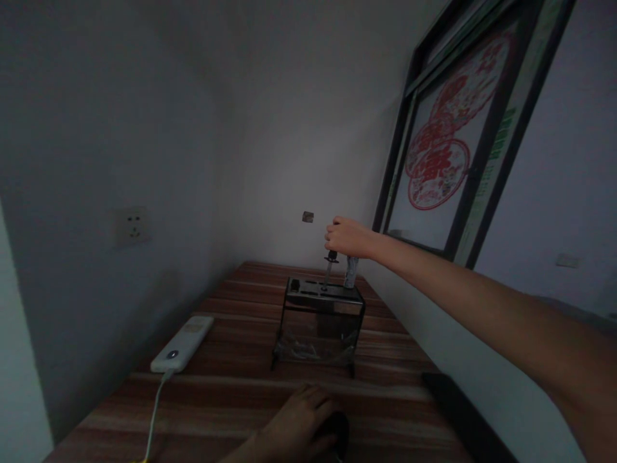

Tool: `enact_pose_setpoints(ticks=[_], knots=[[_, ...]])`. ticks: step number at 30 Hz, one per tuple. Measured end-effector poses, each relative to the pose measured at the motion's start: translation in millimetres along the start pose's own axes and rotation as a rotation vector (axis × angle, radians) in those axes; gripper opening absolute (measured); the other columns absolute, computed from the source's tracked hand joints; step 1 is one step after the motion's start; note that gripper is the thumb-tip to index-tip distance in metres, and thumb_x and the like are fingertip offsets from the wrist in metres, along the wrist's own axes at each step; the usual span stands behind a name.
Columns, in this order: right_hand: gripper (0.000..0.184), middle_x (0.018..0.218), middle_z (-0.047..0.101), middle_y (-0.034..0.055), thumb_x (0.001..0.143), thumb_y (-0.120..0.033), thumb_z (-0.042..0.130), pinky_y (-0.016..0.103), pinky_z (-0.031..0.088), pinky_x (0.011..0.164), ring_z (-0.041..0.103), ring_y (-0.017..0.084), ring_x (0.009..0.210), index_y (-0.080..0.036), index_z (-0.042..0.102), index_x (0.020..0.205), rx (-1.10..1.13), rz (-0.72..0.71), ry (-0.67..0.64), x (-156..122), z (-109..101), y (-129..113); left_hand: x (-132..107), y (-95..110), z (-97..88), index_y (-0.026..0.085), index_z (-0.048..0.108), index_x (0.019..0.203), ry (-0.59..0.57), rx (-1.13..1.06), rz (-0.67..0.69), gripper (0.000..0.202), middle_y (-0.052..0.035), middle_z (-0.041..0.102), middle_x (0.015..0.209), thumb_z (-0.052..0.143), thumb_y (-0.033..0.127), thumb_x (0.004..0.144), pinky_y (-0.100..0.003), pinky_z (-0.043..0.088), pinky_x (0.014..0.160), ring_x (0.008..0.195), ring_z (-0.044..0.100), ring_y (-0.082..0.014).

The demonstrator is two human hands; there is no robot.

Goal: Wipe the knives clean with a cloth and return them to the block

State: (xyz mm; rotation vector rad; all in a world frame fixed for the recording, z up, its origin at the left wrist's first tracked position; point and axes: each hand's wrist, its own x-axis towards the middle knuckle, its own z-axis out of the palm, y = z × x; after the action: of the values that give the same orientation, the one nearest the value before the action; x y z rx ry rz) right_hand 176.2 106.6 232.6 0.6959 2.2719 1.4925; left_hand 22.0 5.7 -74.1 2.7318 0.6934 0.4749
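Note:
My right hand (343,236) is closed round the black handle of a sharpening steel (329,270), with a guard below the grip. Its thin metal rod points down at the slotted top of a black-framed knife rack (322,290), and the tip meets a small hole there; how deep it goes I cannot tell. A patterned grey handle (351,272) stands upright at the rack's right end. Low in the view, my left hand (301,421) is curled over a dark rounded object (336,429), whose kind is too dim to make out.
The rack stands on a striped wooden table (231,370). A white power strip (186,344) with a cable (154,411) lies on the left. On the right is a long black flat object (465,415) by the wall. A wall socket (134,225) and a window (453,128) are behind.

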Motion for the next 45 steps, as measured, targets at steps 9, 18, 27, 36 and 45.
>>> enact_pose_setpoints(ticks=[9,18,27,36,45], knots=[[0.015,0.079,0.071,0.0035,0.086,-0.011,0.057,0.032,0.029,0.069,0.059,0.018,0.08,-0.018,0.068,0.078,0.078,-0.047,-0.019,6.4,16.0,-31.6,-1.2,-0.3,0.6,0.028,0.05,0.117,0.009,0.003,0.006,0.04,-0.0031,0.06,0.116,0.064,0.029,0.08,-0.035,0.04,0.096,0.109,0.053,-0.0236],[0.016,0.079,0.072,0.0046,0.086,-0.011,0.057,0.031,0.033,0.07,0.061,0.017,0.079,-0.017,0.07,0.077,0.129,-0.082,-0.041,11.5,21.5,-50.7,-1.0,1.0,-1.8,0.028,0.051,0.117,0.018,0.009,0.007,0.041,-0.0022,0.06,0.115,0.066,0.028,0.078,-0.035,0.04,0.096,0.107,0.053,-0.0229],[0.015,0.077,0.072,0.006,0.085,-0.014,0.059,0.032,0.036,0.072,0.062,0.019,0.082,-0.016,0.07,0.074,0.147,-0.085,-0.035,13.4,32.8,-57.3,-0.8,0.1,-0.5,0.027,0.051,0.118,0.02,0.006,0.012,0.037,-0.0033,0.06,0.116,0.062,0.029,0.082,-0.036,0.04,0.097,0.109,0.053,-0.0232],[0.017,0.076,0.072,0.004,0.086,-0.013,0.057,0.033,0.035,0.072,0.062,0.018,0.082,-0.017,0.07,0.075,0.156,-0.092,-0.026,13.3,33.6,-62.2,-1.0,0.4,-0.4,0.026,0.053,0.115,0.029,0.016,0.011,0.037,-0.0032,0.061,0.114,0.064,0.028,0.08,-0.035,0.042,0.094,0.106,0.054,-0.0232],[0.017,0.077,0.072,0.0036,0.086,-0.013,0.057,0.032,0.034,0.073,0.061,0.018,0.082,-0.017,0.069,0.076,0.155,-0.092,-0.023,12.3,33.6,-63.0,-1.1,1.1,-1.7,0.026,0.052,0.117,0.02,0.007,0.019,0.038,-0.0034,0.061,0.115,0.064,0.026,0.081,-0.036,0.041,0.096,0.108,0.053,-0.023]])
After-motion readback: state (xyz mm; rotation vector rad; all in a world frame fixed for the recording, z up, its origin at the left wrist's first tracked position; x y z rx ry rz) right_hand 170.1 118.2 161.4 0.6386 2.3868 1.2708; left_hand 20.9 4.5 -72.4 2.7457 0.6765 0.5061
